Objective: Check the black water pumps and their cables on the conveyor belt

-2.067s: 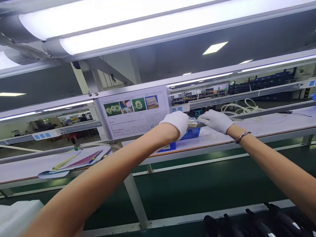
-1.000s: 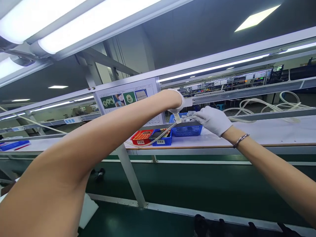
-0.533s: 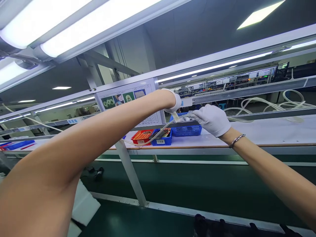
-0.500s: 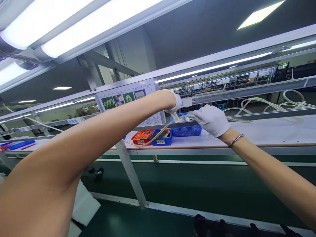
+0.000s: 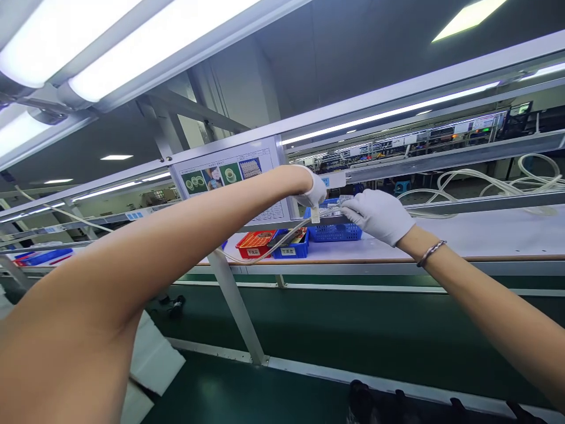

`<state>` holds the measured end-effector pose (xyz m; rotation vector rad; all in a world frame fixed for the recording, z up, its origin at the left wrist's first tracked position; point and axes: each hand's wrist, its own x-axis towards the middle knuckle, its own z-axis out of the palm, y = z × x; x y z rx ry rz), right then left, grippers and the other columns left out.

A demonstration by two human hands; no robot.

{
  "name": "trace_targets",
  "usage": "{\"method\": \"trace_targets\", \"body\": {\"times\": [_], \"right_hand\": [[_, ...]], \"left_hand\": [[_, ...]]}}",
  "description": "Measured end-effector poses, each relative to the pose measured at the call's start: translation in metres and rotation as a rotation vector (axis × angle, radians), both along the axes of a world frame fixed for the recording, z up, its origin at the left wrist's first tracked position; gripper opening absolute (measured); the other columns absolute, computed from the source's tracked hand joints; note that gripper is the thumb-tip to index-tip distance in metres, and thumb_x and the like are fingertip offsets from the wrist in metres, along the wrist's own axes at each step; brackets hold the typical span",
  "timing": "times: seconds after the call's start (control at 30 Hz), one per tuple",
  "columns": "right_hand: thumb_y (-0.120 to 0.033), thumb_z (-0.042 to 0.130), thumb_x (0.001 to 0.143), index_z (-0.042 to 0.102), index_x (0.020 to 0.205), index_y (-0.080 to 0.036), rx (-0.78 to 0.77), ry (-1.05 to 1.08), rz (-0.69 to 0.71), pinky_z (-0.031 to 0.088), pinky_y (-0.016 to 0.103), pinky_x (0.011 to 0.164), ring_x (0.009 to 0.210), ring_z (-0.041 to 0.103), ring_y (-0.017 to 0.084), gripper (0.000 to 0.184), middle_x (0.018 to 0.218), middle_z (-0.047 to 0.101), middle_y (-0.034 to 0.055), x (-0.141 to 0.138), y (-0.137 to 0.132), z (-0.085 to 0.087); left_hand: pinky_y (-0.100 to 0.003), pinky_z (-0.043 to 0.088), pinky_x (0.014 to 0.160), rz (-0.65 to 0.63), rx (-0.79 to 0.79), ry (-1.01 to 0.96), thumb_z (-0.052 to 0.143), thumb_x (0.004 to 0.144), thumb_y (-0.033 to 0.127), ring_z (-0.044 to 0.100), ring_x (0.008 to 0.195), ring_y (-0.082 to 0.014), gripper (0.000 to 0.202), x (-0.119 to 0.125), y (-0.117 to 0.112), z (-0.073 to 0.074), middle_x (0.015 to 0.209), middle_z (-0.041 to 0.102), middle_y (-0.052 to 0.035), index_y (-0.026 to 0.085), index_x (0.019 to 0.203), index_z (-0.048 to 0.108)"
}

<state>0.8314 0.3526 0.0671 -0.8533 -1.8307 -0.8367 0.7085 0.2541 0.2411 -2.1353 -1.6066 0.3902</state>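
Note:
My left hand [image 5: 311, 189], in a white glove, reaches across to the rail above the bench with its fingers bent down and mostly hidden behind the wrist. Below them hangs a small pale piece with rows of dots [image 5: 315, 215], like a connector; the fingers appear closed on it. White cables [image 5: 289, 234] run from there down to the left, over the bins. My right hand [image 5: 377, 217], also gloved, pinches whitish, partly shiny strands [image 5: 343, 204], seemingly the cable ends. Behind the two hands stands a blue perforated basket [image 5: 335, 232].
A red bin [image 5: 254, 244] and a blue bin [image 5: 291, 249] holding tools stand on the white bench [image 5: 477, 235]. An instruction sheet [image 5: 233, 171] is mounted behind my left forearm. Coiled white tubing [image 5: 498, 187] lies on the right rail. Lamps [image 5: 132, 53] hang overhead.
The dotted pale piece under my left hand has turned to hang more upright and face me. Both hands stay close together at the rail; the view has shifted slightly.

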Motion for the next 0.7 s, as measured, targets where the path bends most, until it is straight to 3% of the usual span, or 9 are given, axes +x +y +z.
{"method": "trace_targets", "body": {"times": [0.07, 0.13, 0.3, 0.5, 0.6, 0.7], "right_hand": [[-0.047, 0.028, 0.110, 0.077, 0.101, -0.019, -0.040, -0.015, 0.000, 0.017, 0.032, 0.073, 0.076, 0.038, 0.019, 0.057, 0.083, 0.062, 0.0060, 0.001, -0.005, 0.001], [-0.048, 0.026, 0.109, 0.077, 0.104, -0.020, -0.082, -0.023, -0.015, 0.018, 0.033, 0.075, 0.078, 0.040, 0.020, 0.059, 0.086, 0.064, 0.0062, 0.002, -0.010, 0.002], [-0.049, 0.027, 0.107, 0.078, 0.115, -0.023, -0.197, 0.014, -0.053, 0.025, 0.035, 0.081, 0.088, 0.049, 0.023, 0.058, 0.096, 0.067, 0.0064, 0.001, -0.023, 0.007], [-0.061, 0.050, 0.102, 0.067, 0.142, -0.024, -0.401, 0.134, 0.135, 0.035, 0.031, 0.085, 0.104, 0.057, 0.020, 0.057, 0.118, 0.068, 0.0007, -0.018, -0.043, 0.028], [-0.059, 0.054, 0.101, 0.066, 0.137, -0.026, -0.442, 0.111, 0.212, 0.036, 0.029, 0.082, 0.103, 0.059, 0.018, 0.051, 0.118, 0.068, -0.0016, -0.029, -0.045, 0.035], [-0.064, 0.050, 0.102, 0.069, 0.125, -0.022, -0.463, 0.084, 0.233, 0.033, 0.028, 0.076, 0.098, 0.059, 0.017, 0.051, 0.113, 0.068, 0.0004, -0.035, -0.041, 0.039]], "left_hand": [[-0.046, 0.046, 0.105, -0.023, -0.090, 0.222, 0.070, 0.081, 0.003, 0.065, 0.114, -0.0349, 0.028, -0.007, -0.002, 0.003, 0.112, 0.073, -0.0128, 0.015, 0.104, 0.080], [-0.038, 0.046, 0.098, -0.072, -0.105, 0.351, 0.059, 0.098, 0.019, 0.063, 0.114, -0.0287, 0.038, -0.015, -0.005, 0.005, 0.129, 0.068, -0.0106, 0.017, 0.134, 0.070], [-0.032, 0.043, 0.099, -0.124, -0.037, 0.264, 0.054, 0.105, 0.032, 0.059, 0.122, -0.0248, 0.043, -0.033, -0.010, 0.004, 0.140, 0.063, -0.0069, 0.018, 0.145, 0.060], [-0.030, 0.044, 0.105, -0.130, 0.024, -0.009, 0.055, 0.106, 0.032, 0.059, 0.125, -0.0215, 0.048, -0.048, -0.015, -0.014, 0.139, 0.063, -0.0041, 0.017, 0.151, 0.053], [-0.032, 0.047, 0.105, -0.162, 0.083, -0.176, 0.053, 0.106, 0.032, 0.059, 0.125, -0.0213, 0.054, -0.058, -0.014, -0.026, 0.140, 0.062, -0.0040, 0.018, 0.157, 0.046], [-0.045, 0.046, 0.110, -0.251, 0.257, -0.245, 0.051, 0.106, 0.032, 0.055, 0.132, -0.0286, 0.059, -0.065, -0.021, -0.038, 0.149, 0.056, -0.0112, 0.013, 0.161, 0.040]]}}
